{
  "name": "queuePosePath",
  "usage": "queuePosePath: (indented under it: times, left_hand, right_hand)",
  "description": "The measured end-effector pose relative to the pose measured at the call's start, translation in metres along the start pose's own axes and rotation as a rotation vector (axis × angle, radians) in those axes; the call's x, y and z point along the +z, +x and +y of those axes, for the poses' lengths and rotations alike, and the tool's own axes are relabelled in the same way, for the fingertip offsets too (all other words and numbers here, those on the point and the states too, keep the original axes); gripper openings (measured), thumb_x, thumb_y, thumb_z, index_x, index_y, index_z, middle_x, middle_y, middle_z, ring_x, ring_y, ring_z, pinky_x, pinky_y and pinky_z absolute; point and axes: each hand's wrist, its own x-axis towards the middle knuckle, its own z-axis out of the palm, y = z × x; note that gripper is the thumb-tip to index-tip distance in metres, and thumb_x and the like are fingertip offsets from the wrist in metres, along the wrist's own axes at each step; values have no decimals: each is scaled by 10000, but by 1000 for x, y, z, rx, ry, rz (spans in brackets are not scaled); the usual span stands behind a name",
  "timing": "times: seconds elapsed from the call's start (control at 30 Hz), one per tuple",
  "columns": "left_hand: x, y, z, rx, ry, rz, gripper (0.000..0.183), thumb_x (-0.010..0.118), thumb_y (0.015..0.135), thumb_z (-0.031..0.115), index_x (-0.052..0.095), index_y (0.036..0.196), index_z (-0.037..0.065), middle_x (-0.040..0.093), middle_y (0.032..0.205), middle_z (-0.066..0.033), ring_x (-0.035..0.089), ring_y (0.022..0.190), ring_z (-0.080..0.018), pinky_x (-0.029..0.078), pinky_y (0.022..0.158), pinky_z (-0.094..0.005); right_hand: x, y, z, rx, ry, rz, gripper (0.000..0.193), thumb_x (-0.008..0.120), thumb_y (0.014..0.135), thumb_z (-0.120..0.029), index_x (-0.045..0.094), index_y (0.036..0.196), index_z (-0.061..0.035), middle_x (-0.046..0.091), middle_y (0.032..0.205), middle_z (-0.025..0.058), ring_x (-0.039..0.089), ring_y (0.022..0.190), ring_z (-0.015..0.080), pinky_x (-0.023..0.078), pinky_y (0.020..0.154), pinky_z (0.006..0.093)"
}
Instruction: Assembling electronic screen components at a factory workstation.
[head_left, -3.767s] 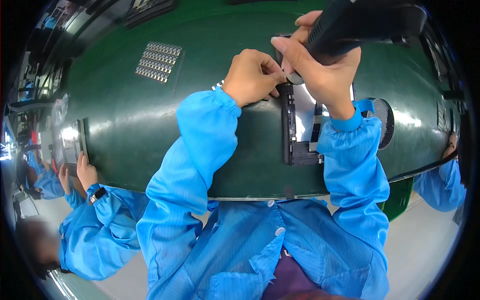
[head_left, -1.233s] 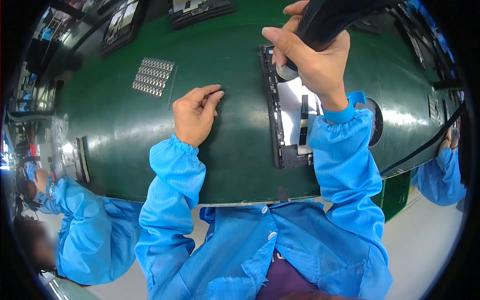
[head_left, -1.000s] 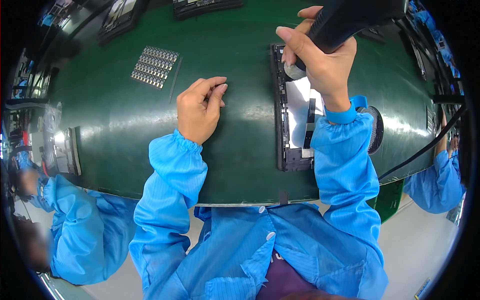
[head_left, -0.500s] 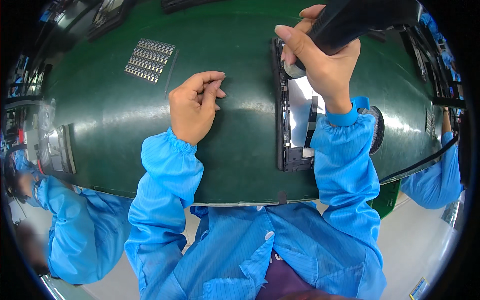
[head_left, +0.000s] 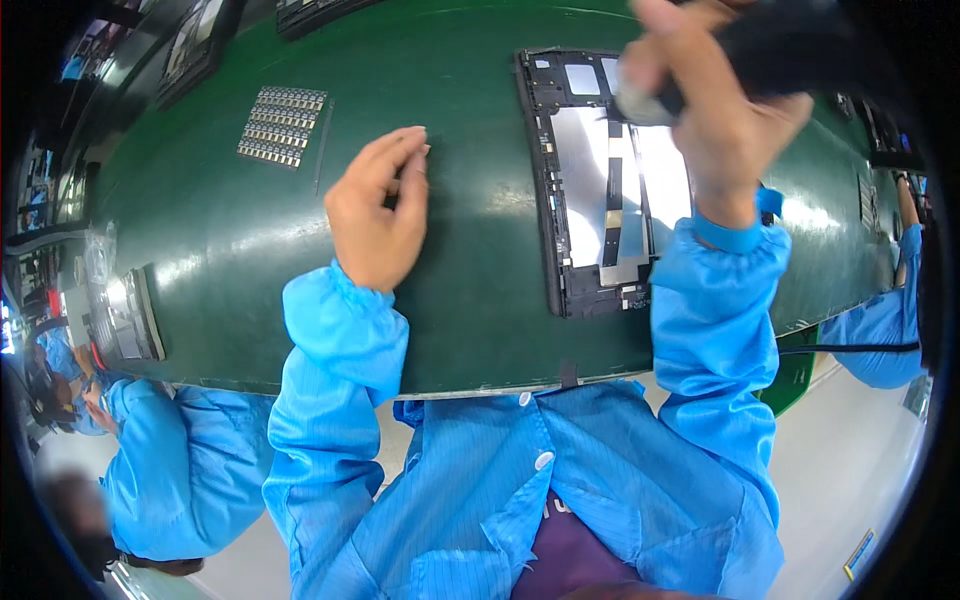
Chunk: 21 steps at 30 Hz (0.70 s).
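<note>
Two hands: your left hand (head_left: pixel 375 205) hangs over the table (head_left: pixel 470 250), your right hand (head_left: pixel 735 125) over the far right part of the open device.
Left fingers: thumb and index curve together, tips close; whether they meet or pinch something tiny, you cannot tell.
Right fingers: wrapped around the black tool (head_left: pixel 810 50), blurred.
Black tool: above the device's end toward the table's far edge; contact with it is unclear. It is probably stiff and easily managed one-handed, best held around its body.
Open device (head_left: pixel 582 185): flat on the table, set back from the front edge, partly beneath your right fingers and well to the right of your left ones.
Device handling: likely light and stiff but fragile, its shiny panels slippery; take it by the black long sides, clear of the dark strip (head_left: pixel 614 190).
Small-parts sheet (head_left: pixel 283 127): toward the table's far left corner, beyond your left fingers; presumably thin and light, so lift it by its border.
</note>
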Motion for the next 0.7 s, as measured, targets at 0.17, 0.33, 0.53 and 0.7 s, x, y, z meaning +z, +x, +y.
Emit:
queuePosePath:
  times: [0.17, 0.33, 0.53, 0.7]
  left_hand:
    - [40, -63, 37, 718, 313, -422, 344, 723, 692, 88, 612, 996, -29, 596, 1083, -178, 590, 1021, -320, 474, 872, -417]
    - [71, -62, 26, 870, 369, -486, 413, 742, 663, 113, 596, 1015, -46, 586, 1104, -168, 572, 1055, -311, 438, 930, -438]
    - [88, 74, 1, 806, 573, -316, 330, 694, 738, 112, 601, 1032, -6, 586, 1118, -178, 555, 1073, -321, 449, 930, -415]
    - [92, 173, -5, 567, 816, -201, 229, 586, 823, 163, 601, 1001, 19, 598, 1056, -141, 575, 921, -355, 481, 806, -413]
  right_hand:
    - [-62, 3, 18, -304, -7, -75, 315, 656, 760, 22, 532, 1049, 42, 586, 613, 98, 573, 505, 173, 490, 533, 313]
    - [-90, -13, 17, -327, 34, 42, 314, 682, 751, 29, 537, 1028, 33, 593, 614, 79, 575, 511, 148, 457, 500, 256]
    - [-93, -29, 35, -94, -36, 46, 357, 675, 736, 93, 485, 1029, 15, 569, 608, 59, 543, 496, 122, 431, 468, 233]
    - [-84, -35, 42, -11, 41, -23, 348, 681, 736, 89, 488, 1017, 18, 571, 606, 46, 527, 484, 93, 410, 453, 207]
